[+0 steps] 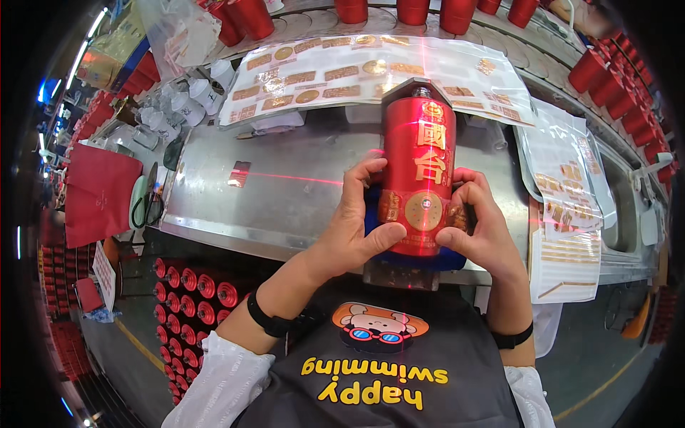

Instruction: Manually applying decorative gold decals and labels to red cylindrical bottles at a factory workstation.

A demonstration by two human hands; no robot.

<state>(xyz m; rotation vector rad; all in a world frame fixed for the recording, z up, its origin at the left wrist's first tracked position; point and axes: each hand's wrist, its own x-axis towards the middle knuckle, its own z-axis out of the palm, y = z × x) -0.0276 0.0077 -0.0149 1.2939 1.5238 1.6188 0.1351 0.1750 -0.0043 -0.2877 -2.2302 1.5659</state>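
Note:
A red cylindrical bottle (417, 153) with gold emblems lies lengthwise in a metal cradle (401, 272) on a steel workbench (285, 189). My left hand (357, 225) grips its left side, thumb pressing near a round gold sticker (424, 211) on the lower body. My right hand (479, 221) holds the right side, thumb beside the same sticker. A red laser cross falls over the bottle. A blue pad (442, 258) sits under the bottle.
Clear sheets of gold stickers (357, 71) lie behind the bottle and at the right (567, 185). Red bottles (399, 11) line the back and right edges. Several more red bottles (196, 292) are stacked below left. A red bag (96, 192) and white caps (178, 107) are at left.

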